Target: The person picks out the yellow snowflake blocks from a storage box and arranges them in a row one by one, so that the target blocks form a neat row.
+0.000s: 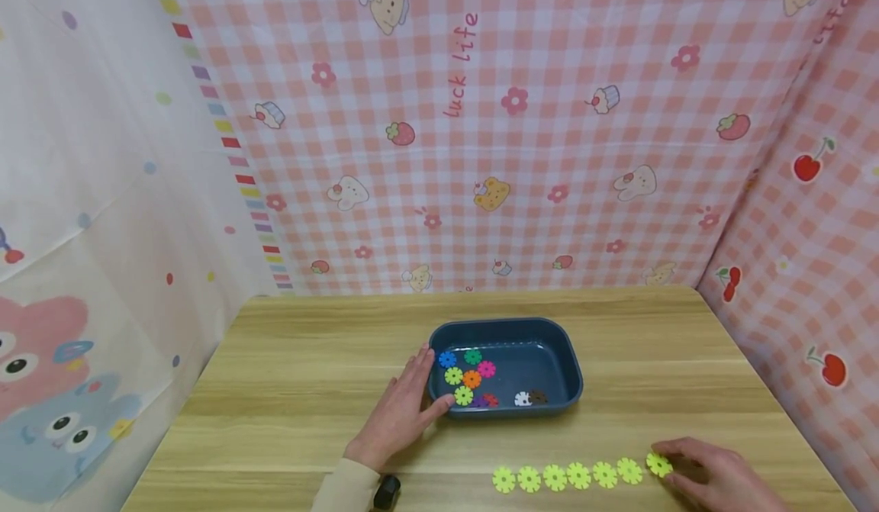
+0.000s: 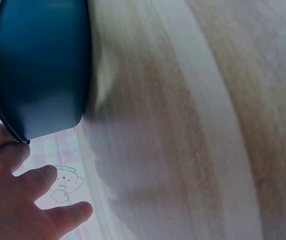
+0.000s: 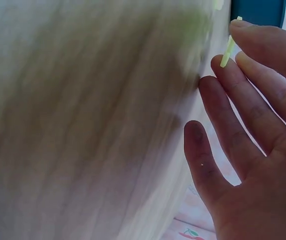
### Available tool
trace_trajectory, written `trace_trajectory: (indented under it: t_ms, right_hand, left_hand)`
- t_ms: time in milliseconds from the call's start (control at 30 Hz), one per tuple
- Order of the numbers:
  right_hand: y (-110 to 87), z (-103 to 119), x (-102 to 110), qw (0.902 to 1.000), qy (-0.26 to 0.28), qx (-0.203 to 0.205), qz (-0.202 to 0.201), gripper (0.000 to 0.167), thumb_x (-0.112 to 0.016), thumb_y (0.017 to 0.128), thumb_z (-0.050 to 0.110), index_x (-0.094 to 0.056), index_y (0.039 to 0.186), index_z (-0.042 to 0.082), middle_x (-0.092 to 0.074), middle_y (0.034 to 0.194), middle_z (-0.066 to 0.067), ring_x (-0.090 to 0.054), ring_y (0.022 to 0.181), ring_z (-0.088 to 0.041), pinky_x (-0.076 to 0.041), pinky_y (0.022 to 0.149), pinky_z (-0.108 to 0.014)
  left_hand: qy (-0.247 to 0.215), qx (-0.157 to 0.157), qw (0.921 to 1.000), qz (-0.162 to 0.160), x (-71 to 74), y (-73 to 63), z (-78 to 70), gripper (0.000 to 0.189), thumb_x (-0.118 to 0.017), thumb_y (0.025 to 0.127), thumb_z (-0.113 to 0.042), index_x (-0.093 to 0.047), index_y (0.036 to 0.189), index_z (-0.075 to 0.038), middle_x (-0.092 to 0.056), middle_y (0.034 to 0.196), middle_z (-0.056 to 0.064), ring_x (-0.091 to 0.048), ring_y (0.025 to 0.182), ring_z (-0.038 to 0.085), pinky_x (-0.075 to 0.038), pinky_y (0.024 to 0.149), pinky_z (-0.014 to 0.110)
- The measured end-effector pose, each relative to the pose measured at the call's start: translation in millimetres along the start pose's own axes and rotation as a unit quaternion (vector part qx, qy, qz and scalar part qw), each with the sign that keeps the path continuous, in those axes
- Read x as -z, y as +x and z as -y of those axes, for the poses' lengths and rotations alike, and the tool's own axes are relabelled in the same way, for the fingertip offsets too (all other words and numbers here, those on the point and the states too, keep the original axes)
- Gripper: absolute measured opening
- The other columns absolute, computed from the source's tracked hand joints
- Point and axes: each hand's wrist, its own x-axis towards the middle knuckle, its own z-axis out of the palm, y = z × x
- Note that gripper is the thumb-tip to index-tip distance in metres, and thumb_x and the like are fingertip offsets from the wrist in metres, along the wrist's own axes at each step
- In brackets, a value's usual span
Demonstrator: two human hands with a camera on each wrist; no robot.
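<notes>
A dark blue plastic tray (image 1: 511, 411) stands on the table. My left hand (image 1: 398, 413) rests against its left end, thumb on the front rim, fingers spread along the side; in the left wrist view those fingers (image 2: 45, 180) look fairly straight, one touching the rim. My right hand (image 1: 717, 474) pinches a yellow-green snowflake disc (image 1: 659, 464) between thumb and fingers, at the right end of a row of matching discs (image 1: 554, 478). Edge-on in the right wrist view, the pinched disc (image 3: 228, 51) is tilted; whether it touches the table, I cannot tell.
Inside the tray lie blue, green, pink, orange, purple and red discs and two yellow-green ones (image 1: 453, 375) on the left. A white disc (image 1: 523, 398) and a brown one (image 1: 538, 397) lie near its front. Patterned cloth (image 1: 481, 153) hangs behind the wooden table (image 1: 309, 390).
</notes>
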Motion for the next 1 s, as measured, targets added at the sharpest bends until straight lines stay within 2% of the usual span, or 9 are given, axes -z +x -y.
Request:
trace_trajectory:
  t_ms: [133,533,700,833,1000]
  right_hand:
    - [1.4,-0.9,-1.1,0.9999,-0.001,-0.013,0.001,0.039,-0.075,0.096,0.028,-0.068,0.128,0.007,-0.070,0.123,-0.008,-0.060,0.100,0.003,-0.055,0.078,-0.020]
    - [4.2,-3.1,-0.2,0.9996,-0.023,0.007,0.011,0.038,-0.076,0.095,0.027,-0.069,0.126,0.008,-0.070,0.121,-0.005,-0.059,0.101,0.004,-0.054,0.078,-0.020]
    - [4.9,-2.0,0.2,0.9996,-0.022,0.008,0.015,0.038,-0.076,0.095,0.027,-0.069,0.126,0.008,-0.070,0.122,-0.004,-0.060,0.102,0.002,-0.054,0.079,-0.021]
    - [5.7,1.6,1.7,0.9997,-0.018,-0.007,0.018,0.037,-0.076,0.095,0.029,-0.069,0.126,0.009,-0.070,0.121,-0.002,-0.060,0.103,0.001,-0.054,0.080,-0.020]
    - [5.2,12.9,5.2,0.9984,-0.046,0.021,-0.024,0.033,-0.076,0.096,0.029,-0.071,0.123,0.010,-0.073,0.117,-0.002,-0.064,0.100,-0.002,-0.057,0.078,-0.023]
  left_hand:
    - [0.001,0.003,1.0000,0.003,-0.1,0.1,-0.2,0.086,-0.055,0.103,-0.058,-0.023,0.165,-0.008,-0.019,0.172,0.010,-0.024,0.155,0.036,-0.027,0.119,0.066]
    - [0.012,0.017,0.9998,0.008,2.1,1.4,-2.8,0.087,-0.054,0.102,-0.059,-0.022,0.166,-0.009,-0.019,0.172,0.010,-0.021,0.156,0.037,-0.025,0.120,0.066]
    - [0.021,0.012,0.9997,0.005,3.6,0.6,-3.4,0.087,-0.054,0.102,-0.059,-0.024,0.165,-0.009,-0.021,0.172,0.010,-0.022,0.156,0.037,-0.024,0.120,0.067]
    - [0.027,0.007,0.9996,0.005,4.3,0.3,-3.1,0.086,-0.055,0.102,-0.059,-0.025,0.165,-0.008,-0.021,0.171,0.011,-0.022,0.156,0.037,-0.024,0.121,0.066]
    - [0.023,0.004,0.9997,0.007,5.4,0.1,-3.2,0.086,-0.054,0.103,-0.059,-0.026,0.165,-0.008,-0.022,0.171,0.011,-0.021,0.156,0.037,-0.023,0.121,0.065]
